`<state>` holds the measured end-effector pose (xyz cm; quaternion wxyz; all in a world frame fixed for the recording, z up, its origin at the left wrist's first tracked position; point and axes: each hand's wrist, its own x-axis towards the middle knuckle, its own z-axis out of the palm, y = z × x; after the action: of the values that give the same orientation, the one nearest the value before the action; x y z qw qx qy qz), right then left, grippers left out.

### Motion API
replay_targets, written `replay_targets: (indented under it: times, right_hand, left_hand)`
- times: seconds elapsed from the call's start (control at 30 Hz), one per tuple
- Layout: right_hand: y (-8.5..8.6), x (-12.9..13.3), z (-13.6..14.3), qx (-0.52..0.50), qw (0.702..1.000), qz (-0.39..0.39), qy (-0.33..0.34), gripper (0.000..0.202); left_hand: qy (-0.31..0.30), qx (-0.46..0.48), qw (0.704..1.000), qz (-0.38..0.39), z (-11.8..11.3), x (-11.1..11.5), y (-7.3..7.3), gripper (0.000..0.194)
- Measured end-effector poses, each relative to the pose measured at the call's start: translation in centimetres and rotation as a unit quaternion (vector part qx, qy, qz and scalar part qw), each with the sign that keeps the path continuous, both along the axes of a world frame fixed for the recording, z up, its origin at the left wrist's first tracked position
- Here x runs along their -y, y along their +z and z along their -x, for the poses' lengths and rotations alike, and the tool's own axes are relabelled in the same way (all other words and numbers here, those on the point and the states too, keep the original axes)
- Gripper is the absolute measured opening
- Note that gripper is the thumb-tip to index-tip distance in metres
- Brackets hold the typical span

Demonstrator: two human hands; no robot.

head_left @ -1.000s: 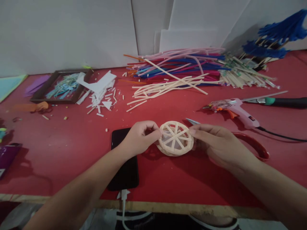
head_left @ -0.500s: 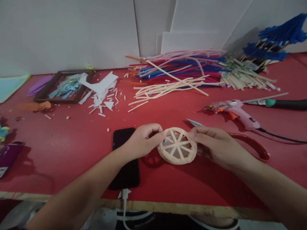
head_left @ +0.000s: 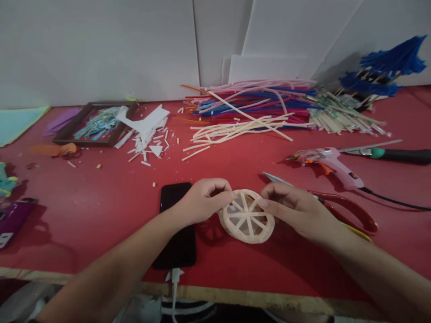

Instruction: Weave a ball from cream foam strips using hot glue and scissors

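A round cream-coloured wheel with crossing spokes (head_left: 249, 215) is held tilted above the red table. My left hand (head_left: 210, 199) pinches its upper left rim between thumb and fingers. On the other side, my right hand (head_left: 296, 206) grips the upper right rim, with the thumb on the face near the edge. Behind the spokes, a second layer of the wheel shows in part. Under my left wrist lies a black phone (head_left: 178, 244) with a white cable. Red-handled scissors (head_left: 360, 213) lie partly behind my right hand.
Coloured pipe-like strips (head_left: 249, 101) and cream strips (head_left: 232, 130) lie at the back. A pink glue gun (head_left: 343, 170) and black-handled pliers (head_left: 400, 154) are at the right. Left stand a brown frame (head_left: 84, 141), white scraps (head_left: 148, 123) and a purple object (head_left: 15, 222).
The wheel has turned slightly and sits a little lower in view. My right hand has shifted left along the rim, baring more of the scissors. The whole view has moved slightly.
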<state>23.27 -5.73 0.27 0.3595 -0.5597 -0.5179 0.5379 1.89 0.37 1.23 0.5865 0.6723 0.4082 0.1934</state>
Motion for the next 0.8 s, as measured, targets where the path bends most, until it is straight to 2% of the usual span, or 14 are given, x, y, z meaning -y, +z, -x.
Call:
replay_targets:
  times: [0.17, 0.4, 0.53, 0.57, 0.67, 0.7, 0.8]
  right_hand:
    - [0.1, -0.1, 0.2, -0.001, 1.0, -0.018, 0.002, 0.048]
    - [-0.2, 0.1, 0.6, -0.049, 0.999, 0.021, -0.012, 0.048]
    - [-0.5, -0.1, 0.0, -0.093, 0.993, 0.03, -0.061, 0.049]
    - [-0.6, -0.2, -0.1, -0.1, 0.992, 0.028, -0.076, 0.049]
    - [-0.7, -0.3, -0.3, -0.105, 0.989, 0.017, -0.101, 0.049]
    - [-0.7, -0.3, -0.2, -0.105, 0.989, 0.014, -0.103, 0.049]
    - [-0.3, -0.3, -0.2, -0.097, 0.992, 0.011, -0.085, 0.05]
  left_hand:
    - [0.03, 0.022, 0.999, -0.009, -0.1, 0.5, 0.1, 0.019]
    - [0.02, 0.03, 0.999, -0.027, 0.0, 0.4, -0.3, 0.021]
    - [0.014, 0.066, 0.996, -0.065, 0.5, 0.4, -0.6, 0.038]
    - [-0.005, 0.085, 0.994, -0.062, 0.6, 0.5, -0.6, 0.049]
    - [-0.077, 0.112, 0.989, -0.065, 0.7, 0.6, -0.8, 0.096]
    - [-0.089, 0.106, 0.987, -0.083, 0.7, 0.7, -0.8, 0.103]
    - [-0.081, 0.092, 0.983, -0.14, 0.3, 0.9, -0.9, 0.093]
